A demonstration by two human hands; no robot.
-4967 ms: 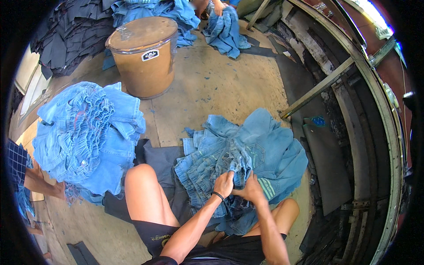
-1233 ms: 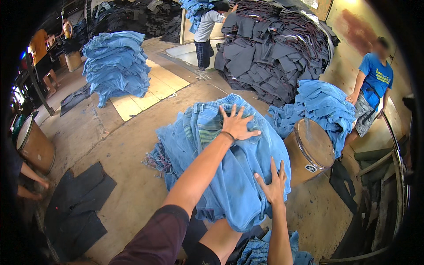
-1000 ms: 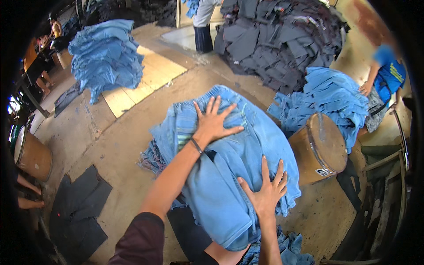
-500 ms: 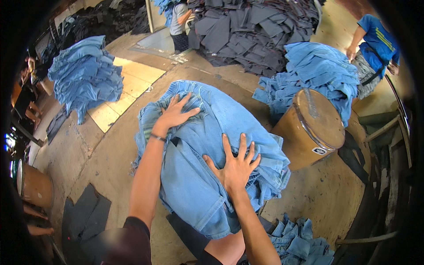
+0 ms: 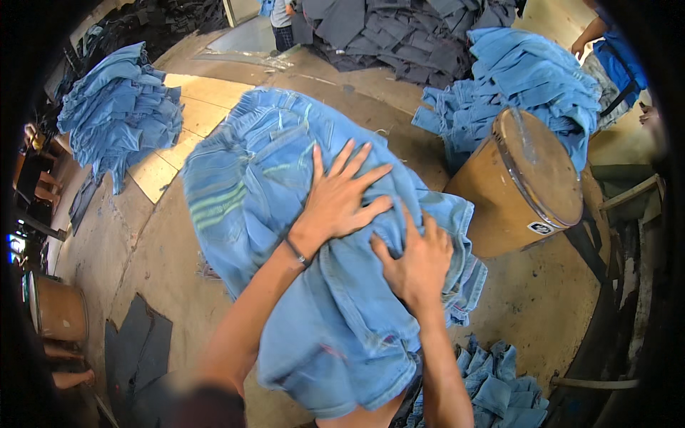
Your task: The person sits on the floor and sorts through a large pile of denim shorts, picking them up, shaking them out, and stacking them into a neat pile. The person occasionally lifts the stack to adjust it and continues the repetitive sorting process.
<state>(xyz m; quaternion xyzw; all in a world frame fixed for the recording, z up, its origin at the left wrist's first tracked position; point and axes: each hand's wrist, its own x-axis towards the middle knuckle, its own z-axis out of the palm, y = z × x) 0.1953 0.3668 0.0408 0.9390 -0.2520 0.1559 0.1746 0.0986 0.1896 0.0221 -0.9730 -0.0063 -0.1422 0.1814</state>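
Note:
A pile of light blue denim shorts (image 5: 285, 157) lies in front of me. The top pair has an elastic waistband and pale green stitched lines. Its legs reach down toward my lap. My left hand (image 5: 341, 198) rests flat on the middle of the top pair, its fingers spread toward the upper right. Lower and to the right, my right hand (image 5: 419, 264) presses on the cloth with fingers apart and thumb out. Folded edges of further denim pieces show at the pile's right side.
A brown drum (image 5: 471, 192) stands at the right, a stack of blue denim (image 5: 528, 78) behind it. Another denim stack (image 5: 118, 114) is at the far left. Dark cloth pieces (image 5: 399, 36) are heaped at the back. Small denim pieces (image 5: 499, 392) lie lower right. People stand around the edges.
My left hand has moved right and down from near the waistband to the middle of the shorts. The top pair now lies smoother and spread farther left and toward me.

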